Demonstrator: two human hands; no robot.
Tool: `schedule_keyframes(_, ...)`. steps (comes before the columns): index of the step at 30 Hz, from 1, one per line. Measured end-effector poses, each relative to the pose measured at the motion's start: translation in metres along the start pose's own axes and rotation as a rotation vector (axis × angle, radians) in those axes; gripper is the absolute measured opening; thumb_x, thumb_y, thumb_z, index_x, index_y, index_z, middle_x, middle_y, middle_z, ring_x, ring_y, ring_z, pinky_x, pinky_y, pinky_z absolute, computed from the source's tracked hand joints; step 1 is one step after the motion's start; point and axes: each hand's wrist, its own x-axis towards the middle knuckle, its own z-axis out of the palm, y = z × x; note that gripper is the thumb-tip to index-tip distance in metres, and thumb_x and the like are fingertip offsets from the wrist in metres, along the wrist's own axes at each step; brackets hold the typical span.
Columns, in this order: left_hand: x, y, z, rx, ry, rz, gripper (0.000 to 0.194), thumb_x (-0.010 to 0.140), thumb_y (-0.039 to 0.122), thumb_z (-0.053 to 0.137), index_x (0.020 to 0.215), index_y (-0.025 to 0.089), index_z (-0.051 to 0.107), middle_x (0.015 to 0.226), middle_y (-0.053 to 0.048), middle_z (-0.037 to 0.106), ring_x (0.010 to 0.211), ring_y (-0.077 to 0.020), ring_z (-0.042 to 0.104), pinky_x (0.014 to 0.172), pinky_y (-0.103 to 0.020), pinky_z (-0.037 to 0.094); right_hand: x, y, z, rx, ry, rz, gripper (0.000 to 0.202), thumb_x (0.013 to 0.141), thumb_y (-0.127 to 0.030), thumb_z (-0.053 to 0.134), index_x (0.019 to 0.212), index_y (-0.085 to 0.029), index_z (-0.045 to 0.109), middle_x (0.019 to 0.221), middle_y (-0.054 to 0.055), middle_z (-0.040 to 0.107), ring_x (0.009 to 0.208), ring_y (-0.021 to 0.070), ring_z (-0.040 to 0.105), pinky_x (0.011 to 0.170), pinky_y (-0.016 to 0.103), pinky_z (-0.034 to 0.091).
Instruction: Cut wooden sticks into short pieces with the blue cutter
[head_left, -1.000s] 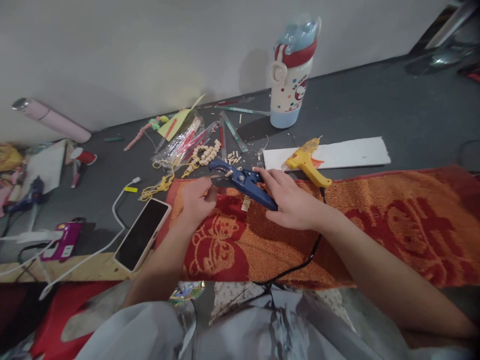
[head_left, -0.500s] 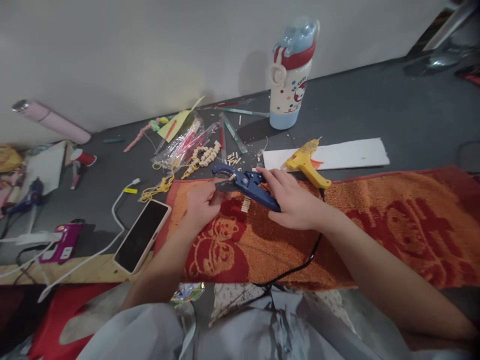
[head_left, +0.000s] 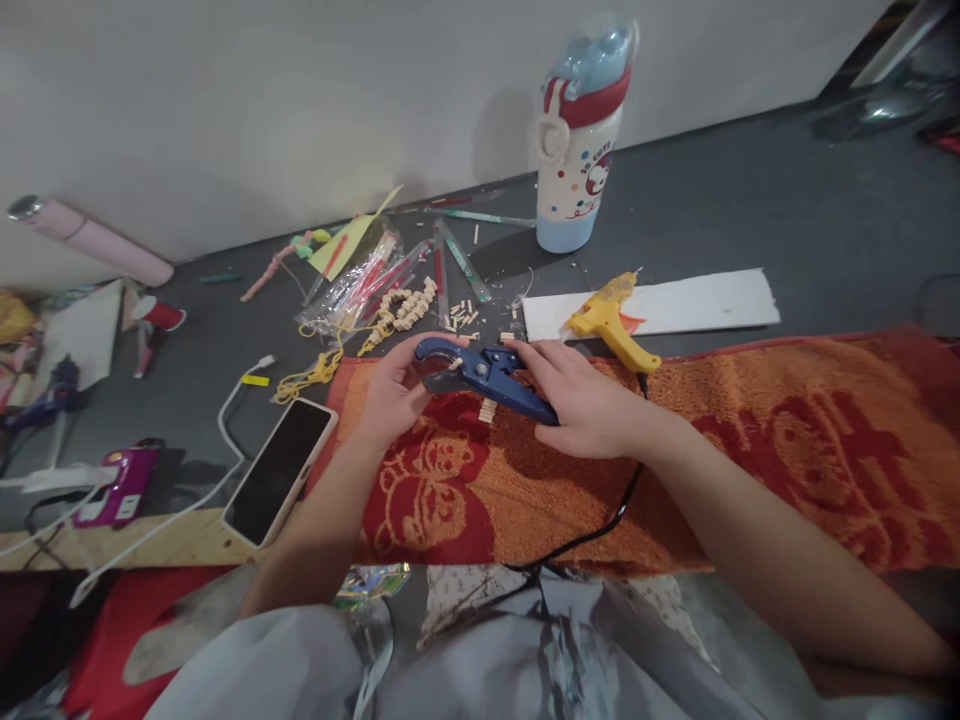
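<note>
Right hand wrapped round handles of blue metal-bladed cutter, clamped on it. Left hand at cutter's curved head, fingers pinching small pale wooden stick piece in blade mouth. Cutter held just above orange-red patterned towel, near towel's far left corner. Yellow glue gun at towel's far edge. Black-screened phone just beside towel's left edge.

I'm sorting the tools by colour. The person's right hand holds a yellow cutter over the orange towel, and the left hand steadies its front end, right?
Not quite. The head view shows the cutter in the right hand is blue; the yellow tool is the glue gun lying beyond it. The left hand and orange towel are as you said.
</note>
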Motion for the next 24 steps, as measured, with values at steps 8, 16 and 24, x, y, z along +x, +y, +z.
schedule_keyframes(8,-0.003,-0.005,0.0,-0.059,0.038,-0.055,0.037,0.067,0.034,0.078,0.097,0.017,0.065,0.097,-0.007,0.071,0.087,-0.0192,0.069,0.08,-0.03,0.058,0.0,0.0,-0.001,-0.003,-0.025,-0.006,0.084,0.067,-0.024,0.053,0.143,-0.005,0.023,0.124,0.021,0.045,0.117,0.0353,0.042,0.099,0.052,0.037)
schedule_keyframes(16,-0.004,-0.011,-0.002,-0.076,0.035,-0.059,0.04,0.067,0.04,0.076,0.099,0.019,0.064,0.098,-0.007,0.07,0.089,-0.0201,0.069,0.081,-0.032,0.057,0.0,0.001,-0.001,0.024,-0.037,-0.024,0.081,0.066,-0.022,0.053,0.141,-0.007,0.025,0.123,0.02,0.045,0.116,0.0337,0.044,0.097,0.051,0.038)
schedule_keyframes(24,-0.001,-0.017,-0.005,-0.016,0.029,-0.053,0.043,0.066,0.046,0.076,0.096,0.017,0.065,0.093,-0.008,0.072,0.086,-0.0207,0.069,0.08,-0.033,0.057,0.001,-0.003,-0.001,-0.064,0.055,0.037,0.082,0.066,-0.024,0.052,0.142,-0.008,0.025,0.121,0.019,0.046,0.113,0.0341,0.042,0.097,0.05,0.034)
